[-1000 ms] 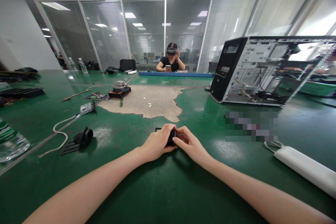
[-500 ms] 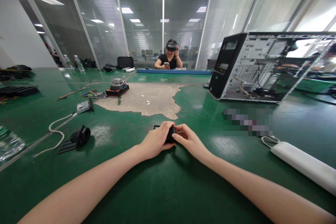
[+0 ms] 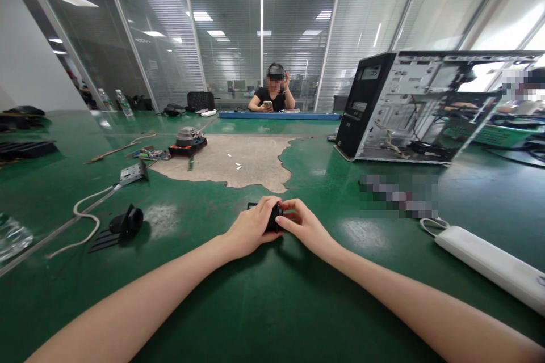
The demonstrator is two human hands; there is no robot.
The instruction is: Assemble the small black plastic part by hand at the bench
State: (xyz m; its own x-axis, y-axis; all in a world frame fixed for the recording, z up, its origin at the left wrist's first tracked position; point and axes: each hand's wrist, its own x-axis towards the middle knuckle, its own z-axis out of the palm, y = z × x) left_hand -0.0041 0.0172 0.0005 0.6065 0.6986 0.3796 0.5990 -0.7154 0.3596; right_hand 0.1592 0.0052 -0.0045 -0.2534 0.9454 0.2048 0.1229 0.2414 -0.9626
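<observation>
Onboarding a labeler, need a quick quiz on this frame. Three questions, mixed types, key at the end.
1. Which of the wearer's hands touch the black part?
2. True or false: the PC case has an open side, with wires showing inside.
3. Which of these lies toward the picture's right edge?
A) metal bracket
B) white bar
C) bottle

Key:
1. Both: the left hand and the right hand.
2. True.
3. B.
</observation>
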